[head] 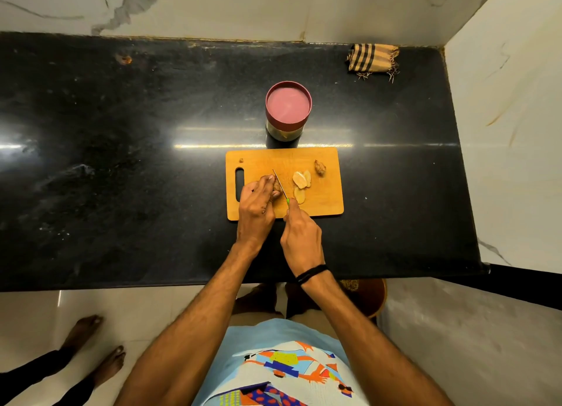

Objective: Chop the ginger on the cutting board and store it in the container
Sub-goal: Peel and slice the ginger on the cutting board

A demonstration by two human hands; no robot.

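Mostly ginger (277,187) lies under left hand (257,204).

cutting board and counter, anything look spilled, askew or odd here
Nothing looks spilled or askew. The cutting board lies roughly square to the counter edge, with ginger slices beside the knife. Only oddities: a tiny brown scrap alone at the board's far left corner, and an orange mark on the countertop far back left.
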